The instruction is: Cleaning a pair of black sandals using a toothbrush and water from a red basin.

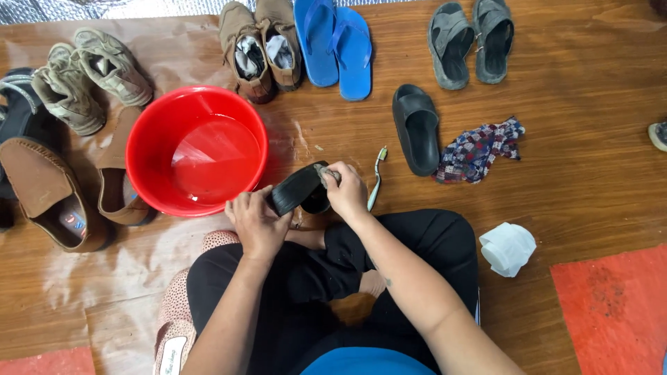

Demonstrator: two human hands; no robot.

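I sit cross-legged on a wooden floor. My left hand [256, 221] grips the heel end of a black slide sandal [299, 188], holding it tilted on its side over my knees. My right hand [345, 191] presses a small grey rag [325, 173] against the sandal's upper end. The matching black sandal [415, 128] lies flat on the floor beyond my right hand. A red plastic basin [196, 149] with water stands just left of the held sandal. A toothbrush [377, 177] lies on the floor beside my right hand.
Brown loafers [52, 194], olive sneakers [90, 76], brown boots [260, 48], blue flip-flops [337, 45] and grey sandals [472, 42] ring the floor. A checked cloth [479, 149] and a white tissue roll [507, 248] lie to the right. A red mat [615, 309] sits at lower right.
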